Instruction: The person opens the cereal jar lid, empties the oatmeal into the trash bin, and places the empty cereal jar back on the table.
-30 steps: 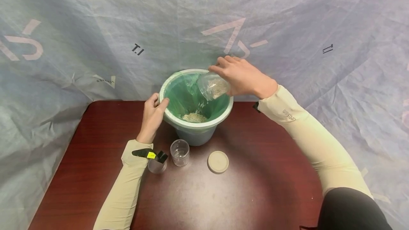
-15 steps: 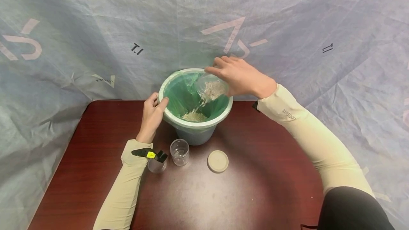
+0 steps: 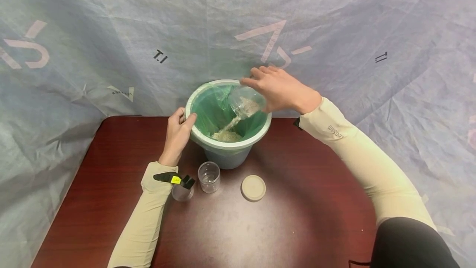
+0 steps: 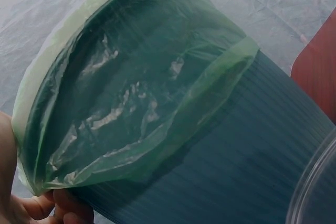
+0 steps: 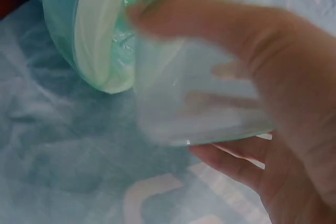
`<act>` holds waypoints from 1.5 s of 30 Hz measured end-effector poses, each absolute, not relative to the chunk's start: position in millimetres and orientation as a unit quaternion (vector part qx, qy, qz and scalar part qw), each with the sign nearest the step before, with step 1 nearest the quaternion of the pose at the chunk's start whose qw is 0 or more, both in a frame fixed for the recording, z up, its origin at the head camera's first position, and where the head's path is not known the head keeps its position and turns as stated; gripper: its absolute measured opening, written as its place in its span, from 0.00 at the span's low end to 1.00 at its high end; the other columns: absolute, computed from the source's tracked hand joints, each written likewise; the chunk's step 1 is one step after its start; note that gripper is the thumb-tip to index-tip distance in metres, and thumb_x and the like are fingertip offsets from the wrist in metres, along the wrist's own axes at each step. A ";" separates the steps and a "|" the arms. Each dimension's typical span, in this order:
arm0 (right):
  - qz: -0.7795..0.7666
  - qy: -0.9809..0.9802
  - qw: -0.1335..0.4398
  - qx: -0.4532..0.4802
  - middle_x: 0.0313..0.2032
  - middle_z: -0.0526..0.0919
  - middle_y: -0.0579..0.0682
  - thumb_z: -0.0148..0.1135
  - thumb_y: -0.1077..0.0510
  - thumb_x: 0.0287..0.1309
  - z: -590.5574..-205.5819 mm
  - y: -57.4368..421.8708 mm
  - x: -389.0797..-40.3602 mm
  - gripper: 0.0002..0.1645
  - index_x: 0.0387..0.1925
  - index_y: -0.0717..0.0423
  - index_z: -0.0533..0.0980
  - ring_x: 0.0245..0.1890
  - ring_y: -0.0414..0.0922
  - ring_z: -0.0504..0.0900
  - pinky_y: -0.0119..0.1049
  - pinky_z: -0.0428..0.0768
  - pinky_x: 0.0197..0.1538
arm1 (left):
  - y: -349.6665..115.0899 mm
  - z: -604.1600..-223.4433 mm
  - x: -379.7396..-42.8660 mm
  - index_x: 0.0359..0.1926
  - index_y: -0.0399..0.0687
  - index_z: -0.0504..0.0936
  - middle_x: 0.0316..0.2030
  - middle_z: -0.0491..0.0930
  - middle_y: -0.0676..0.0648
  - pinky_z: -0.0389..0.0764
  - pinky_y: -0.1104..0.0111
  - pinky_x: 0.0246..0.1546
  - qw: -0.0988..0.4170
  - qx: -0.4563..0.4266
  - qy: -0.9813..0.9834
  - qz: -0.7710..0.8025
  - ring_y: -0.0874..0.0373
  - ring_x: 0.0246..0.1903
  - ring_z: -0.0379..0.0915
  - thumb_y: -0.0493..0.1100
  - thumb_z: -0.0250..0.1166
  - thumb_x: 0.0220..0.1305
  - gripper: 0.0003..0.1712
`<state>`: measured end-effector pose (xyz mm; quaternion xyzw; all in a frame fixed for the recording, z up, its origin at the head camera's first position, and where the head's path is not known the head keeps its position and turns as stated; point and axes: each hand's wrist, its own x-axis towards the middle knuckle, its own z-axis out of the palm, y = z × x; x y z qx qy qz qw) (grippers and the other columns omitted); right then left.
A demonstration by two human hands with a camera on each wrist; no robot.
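Note:
A trash bin (image 3: 227,158) with a pale rim and a green plastic liner (image 4: 126,98) stands at the back of the table. My left hand (image 3: 177,135) grips its rim at the left, thumb on top and fingers at the outside. Over the right side of the opening, my right hand (image 3: 280,90) holds a clear plastic jar (image 5: 178,114) tilted mouth-down to the left. Pale, flaky grain (image 3: 238,120) pours from the jar in a stream onto a small heap (image 3: 227,136) at the bottom of the liner.
An upright clear jar (image 3: 209,178) stands in front of the bin. Another clear container (image 3: 182,193) sits beside it, partly hidden by the left wrist strap. A round cream lid (image 3: 253,188) lies to the right on the dark red table (image 3: 316,168). A grey cloth (image 3: 208,24) hangs behind.
The jar in my right hand shifts and tips slightly, and the falling grain thickens from scattered bits to a steady stream. Less grain shows in the jar. My left hand stays on the rim.

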<state>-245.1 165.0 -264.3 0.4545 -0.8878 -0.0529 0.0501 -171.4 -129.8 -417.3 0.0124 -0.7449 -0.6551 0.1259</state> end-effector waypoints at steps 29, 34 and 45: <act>-0.044 -0.885 0.055 0.460 0.52 0.79 0.57 0.88 0.49 0.38 -256.5 165.5 -242.6 0.56 0.71 0.53 0.74 0.53 0.61 0.79 0.57 0.70 0.65 | -129.7 -415.4 -169.8 0.37 0.43 0.75 0.20 0.64 0.56 0.63 0.70 0.27 0.125 0.010 -0.745 -0.655 0.62 0.23 0.63 0.44 0.64 0.73 0.10; -0.056 -0.884 0.066 0.459 0.51 0.79 0.57 0.88 0.48 0.39 -257.8 168.5 -241.0 0.55 0.71 0.54 0.75 0.53 0.62 0.80 0.57 0.69 0.65 | -130.0 -416.4 -169.9 0.38 0.42 0.76 0.20 0.66 0.56 0.65 0.71 0.27 0.122 0.012 -0.745 -0.655 0.62 0.23 0.65 0.44 0.64 0.73 0.10; -0.073 -0.877 0.083 0.468 0.50 0.79 0.59 0.88 0.51 0.39 -258.0 166.8 -240.5 0.53 0.69 0.56 0.76 0.50 0.62 0.80 0.56 0.70 0.62 | -129.3 -415.8 -169.8 0.39 0.42 0.78 0.21 0.71 0.55 0.67 0.71 0.28 0.120 0.013 -0.743 -0.658 0.63 0.24 0.69 0.44 0.64 0.73 0.09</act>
